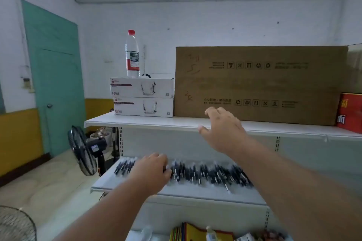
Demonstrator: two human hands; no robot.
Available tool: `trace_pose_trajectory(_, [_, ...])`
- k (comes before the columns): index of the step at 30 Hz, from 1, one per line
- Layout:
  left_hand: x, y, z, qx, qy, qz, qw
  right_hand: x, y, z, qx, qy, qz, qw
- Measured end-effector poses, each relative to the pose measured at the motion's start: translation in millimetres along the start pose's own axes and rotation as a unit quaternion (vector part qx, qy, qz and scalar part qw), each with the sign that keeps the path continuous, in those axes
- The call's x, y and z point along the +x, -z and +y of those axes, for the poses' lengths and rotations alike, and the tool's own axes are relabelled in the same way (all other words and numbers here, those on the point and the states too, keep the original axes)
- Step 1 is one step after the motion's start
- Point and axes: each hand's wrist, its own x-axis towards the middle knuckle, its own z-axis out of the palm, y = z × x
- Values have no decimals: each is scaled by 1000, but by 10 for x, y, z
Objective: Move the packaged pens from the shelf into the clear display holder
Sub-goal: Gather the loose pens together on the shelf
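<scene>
Below both forearms, at the bottom edge of the view, lies a lower shelf (195,235) holding coloured booklets and small packets, too cut off to name. Just above that, the left hand (151,171) reaches down onto the middle shelf (176,191), knuckles up, fingers curled over the left part of a long row of packaged pens (211,174); whether it already grips any pens cannot be told, since the fingertips are hidden and the picture is blurred. The pens, dark with clear wrapping, stretch from left of this hand to well right of it, under the right forearm. Higher and further off, the right hand (223,131) hovers with fingers spread and relaxed, holding nothing, in front of the edge of the top shelf (147,122). Behind that hand stands a large cardboard box (260,84); to its left are two stacked white boxes (143,97) with a water bottle (132,54) on top, and to its right a red package (349,112). Far left of the left hand are a floor fan (82,150) and a green door (54,76). No clear display holder is in view. This looks like the start of the task: gathering pens from the row. The next move likely calls for closing the left fingers on a small bunch, lifting it clear without scattering its neighbours, and then finding the holder, which must lie outside this view.
</scene>
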Motion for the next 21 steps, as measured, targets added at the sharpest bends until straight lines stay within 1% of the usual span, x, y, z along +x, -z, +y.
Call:
trace_pose_trajectory(1, [-3,-26,-3,12,3,-5,1000,8,-55,-11,3,-2,0,1000])
trace_pose_trajectory(3, [-28,-136,-47,12,17,13,1000,26,-219,-50,12,1,13,1000])
trace_pose_trajectory(5, [-109,-240,-113,6,28,18,999,1,-404,-147,36,2,1,999])
trace_pose_trajectory(7, [-189,-371,-248,0,35,7,999,-2,-608,-266,58,13,-14,998])
trace_pose_trajectory(12, [-169,-542,-764,-22,48,8,999,176,-972,-635,56,63,-13,996])
trace_pose_trajectory(15, [-78,-652,-1079,-32,52,3,998,264,-1216,-874,70,75,-28,994])
trace_pose_trajectory(21, [144,-907,-1657,-35,39,-20,998,421,-1698,-1201,106,59,-61,991])
